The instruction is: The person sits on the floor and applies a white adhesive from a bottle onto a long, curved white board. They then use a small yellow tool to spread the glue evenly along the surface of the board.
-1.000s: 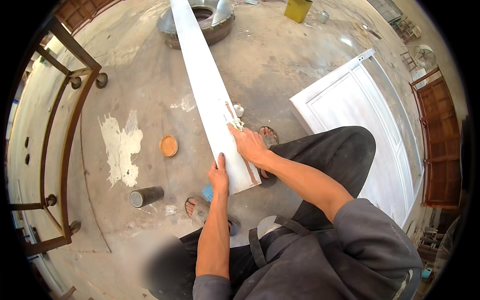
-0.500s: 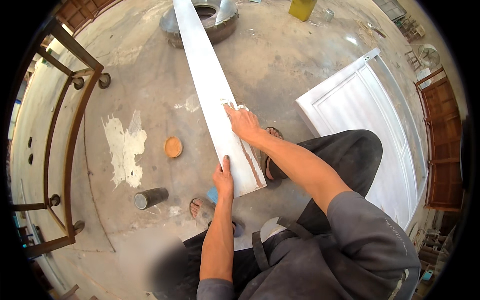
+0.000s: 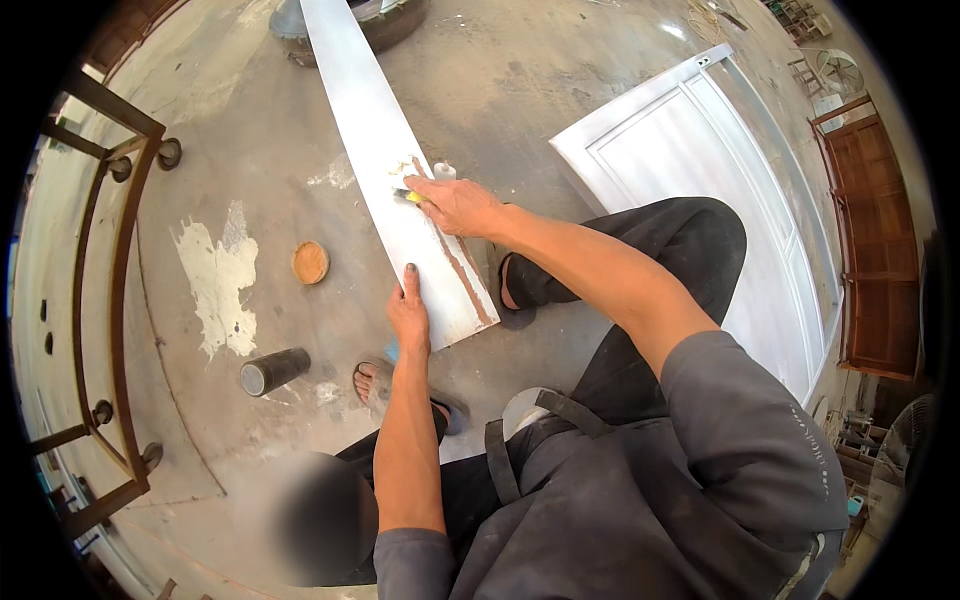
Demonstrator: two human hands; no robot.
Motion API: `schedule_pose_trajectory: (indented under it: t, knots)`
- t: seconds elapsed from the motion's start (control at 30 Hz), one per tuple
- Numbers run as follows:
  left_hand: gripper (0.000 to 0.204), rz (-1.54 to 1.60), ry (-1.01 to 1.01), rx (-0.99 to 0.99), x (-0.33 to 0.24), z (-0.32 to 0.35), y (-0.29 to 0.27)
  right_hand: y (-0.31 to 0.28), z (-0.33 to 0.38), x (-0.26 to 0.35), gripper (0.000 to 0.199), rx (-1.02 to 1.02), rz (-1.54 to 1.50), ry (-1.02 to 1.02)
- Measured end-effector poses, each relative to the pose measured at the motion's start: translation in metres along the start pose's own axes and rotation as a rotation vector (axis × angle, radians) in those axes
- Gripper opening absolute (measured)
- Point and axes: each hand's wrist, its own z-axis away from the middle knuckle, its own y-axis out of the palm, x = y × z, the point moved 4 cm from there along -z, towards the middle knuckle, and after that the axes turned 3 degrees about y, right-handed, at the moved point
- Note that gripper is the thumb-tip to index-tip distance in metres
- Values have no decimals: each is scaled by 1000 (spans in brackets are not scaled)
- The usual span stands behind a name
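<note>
A long white board [image 3: 365, 130] runs from the far left toward me, with a bare reddish-brown strip [image 3: 458, 268] along its right side. My left hand [image 3: 408, 318] grips the board's left edge near its close end, thumb on top and fingers partly hidden beneath. My right hand [image 3: 462, 206] is closed on a small scraper [image 3: 410, 196] with a yellow part and a dark edge, held against the board's face. Pale filler-like smears [image 3: 402, 166] lie just beyond it. A small white rounded thing [image 3: 445, 171] shows at the board's right edge, past my right hand.
Under the board's far end lies a tyre [image 3: 395, 24]. A white panelled door [image 3: 680, 150] rests at my right. On the floor at left are a round orange-brown lid or dish [image 3: 310, 262], a dark cylinder [image 3: 275, 372] and dried pale paint [image 3: 220, 285]. A wheeled metal frame [image 3: 125, 240] stands farther left.
The whole view has shifted, so things appear farther up and left. My right hand has turned, and the scraper's yellow part now shows. My left hand keeps its hold on the board.
</note>
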Motion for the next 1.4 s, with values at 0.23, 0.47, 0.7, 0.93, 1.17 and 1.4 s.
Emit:
schedule_pose_trajectory:
  t: [0.23,0.47,0.7,0.93,1.17,1.4]
  knots:
    - [70,106,-31,50,2,-2,-6,20,173,61,59,111,100,9]
    - [67,132,-73,48,-18,9,-4,-1,263,101,66,138,89,117]
    - [65,167,-45,84,-5,4,-5,3,246,62,56,99,146,175]
    - [65,281,-68,91,-6,15,-4,10,241,61,57,124,199,92]
    - [67,280,-71,79,0,9,-5,11,239,63,60,155,201,66]
    - [65,290,-63,55,0,10,-5,15,243,63,61,85,207,46]
